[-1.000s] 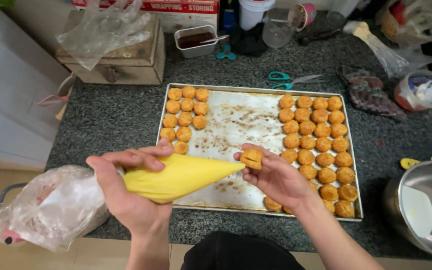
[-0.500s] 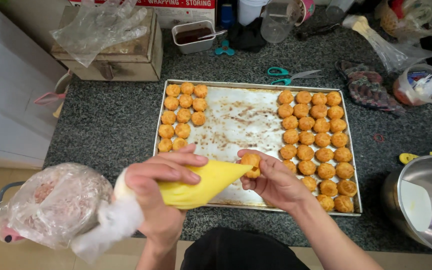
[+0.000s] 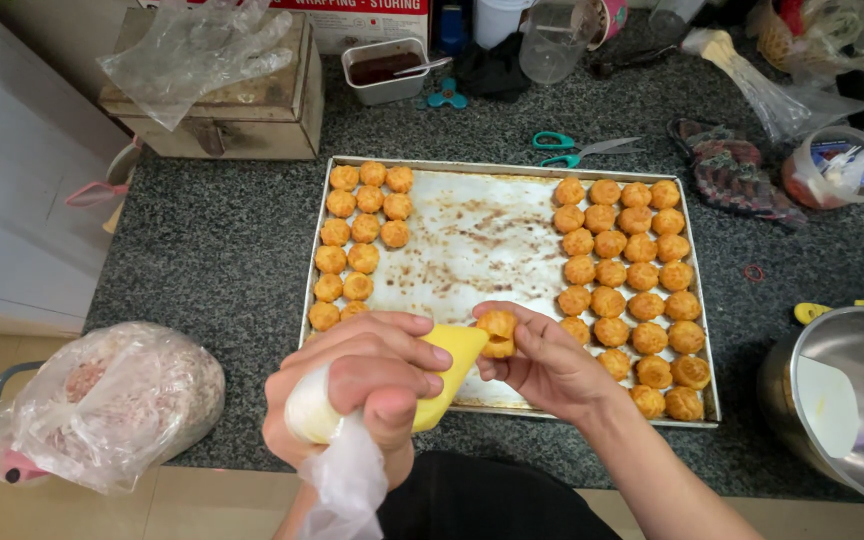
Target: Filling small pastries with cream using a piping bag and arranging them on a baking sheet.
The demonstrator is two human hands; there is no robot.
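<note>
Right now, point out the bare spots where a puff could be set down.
The tray's middle strip is bare, between the left cluster of puffs and the right cluster. The counter left of the tray is open too. The back edge by the scissors is crowded, and both hands fill the tray's front.

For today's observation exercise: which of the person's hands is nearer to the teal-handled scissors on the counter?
Right. The right hand, holding a puff, sits below the scissors, across the baking tray. The left hand, squeezing the piping bag, is lower and further left.
</note>
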